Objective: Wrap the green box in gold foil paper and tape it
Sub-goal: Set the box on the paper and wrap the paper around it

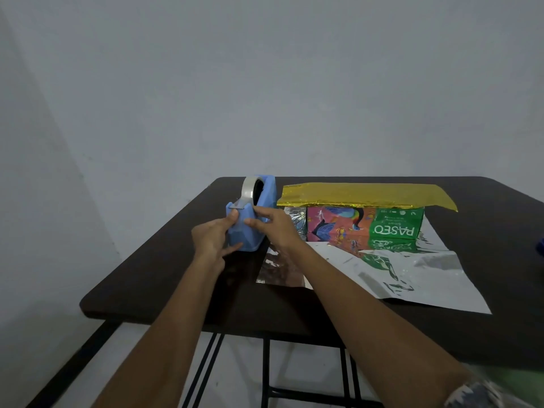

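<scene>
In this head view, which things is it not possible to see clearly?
Head view only.
Blue object: cut off by the right edge.
Right hand at the tape dispenser: whether it pinches tape is too small to tell.
Green box top: hidden under the gold foil paper.

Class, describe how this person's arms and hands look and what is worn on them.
Both forearms are bare. The left hand and right hand show no gloves, rings or watch. Only the right arm shows a sleeve, blue-grey and patterned, at the bottom edge.
</scene>
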{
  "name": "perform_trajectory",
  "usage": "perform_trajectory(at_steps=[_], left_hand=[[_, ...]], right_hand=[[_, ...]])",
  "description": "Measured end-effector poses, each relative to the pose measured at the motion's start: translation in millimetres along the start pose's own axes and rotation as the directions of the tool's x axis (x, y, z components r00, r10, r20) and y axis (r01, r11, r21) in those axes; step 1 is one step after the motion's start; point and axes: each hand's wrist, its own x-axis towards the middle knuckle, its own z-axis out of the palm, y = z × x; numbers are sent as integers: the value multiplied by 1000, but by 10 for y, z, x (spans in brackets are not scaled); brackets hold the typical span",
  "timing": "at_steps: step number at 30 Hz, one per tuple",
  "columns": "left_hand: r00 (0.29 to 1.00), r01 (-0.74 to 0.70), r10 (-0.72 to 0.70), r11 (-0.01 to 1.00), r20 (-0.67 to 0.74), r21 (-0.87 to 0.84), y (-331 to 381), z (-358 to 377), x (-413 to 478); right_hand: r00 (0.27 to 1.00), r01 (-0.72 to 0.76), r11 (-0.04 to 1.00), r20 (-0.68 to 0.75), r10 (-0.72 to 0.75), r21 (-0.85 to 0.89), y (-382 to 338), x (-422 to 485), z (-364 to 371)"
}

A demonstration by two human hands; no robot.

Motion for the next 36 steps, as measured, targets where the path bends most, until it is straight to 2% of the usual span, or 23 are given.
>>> perform_trajectory(at_steps=[3, 7, 9, 11, 13, 15, 18, 21, 24, 30, 36], left_hand=[[1000, 28, -28, 1000, -2, 4, 0, 2, -2], [996, 71, -71, 997, -55, -6, -80, -47, -117], [994, 67, -70, 997, -81, -39, -102, -86, -199], [998, 30, -36, 995, -59, -93, -130, -111, -348], [998, -61, 63, 996, 22, -64, -148, -6, -558], [973, -143, 152, 988, 174, -59, -122, 280, -745], [905, -158, 163, 986, 393, -46, -101, 861, -876], [887, -148, 119, 988, 447, 32, -274, 1416, -830], [919, -83, 61, 996, 390, 38, -432, 1712, -765], [959, -87, 84, 996, 270, 0, -512, 1889, -654], [960, -40, 44, 999, 277, -17, -618, 1927, -649]], right_hand=[[1000, -13, 1000, 14, 13, -5, -39, -30, -22], [992, -26, 999, 127, 21, 38, -165, -153, -174], [996, 42, 997, 80, -46, 60, -280, -243, -411], [980, 172, 981, -82, -180, -92, -335, -298, -754], [952, 182, 915, -170, -256, -360, -326, -321, -1182], [963, 33, 834, -208, -175, -550, -270, -337, -1592], [978, -148, 737, -209, 10, -659, -98, -317, -1987], [983, -166, 744, -172, 70, -647, 32, -250, -2178], [989, -133, 825, -131, 73, -548, 104, -211, -2236], [992, -91, 861, -122, 34, -500, 180, -209, -2244], [990, -84, 883, -136, 24, -462, 181, -240, -2222]])
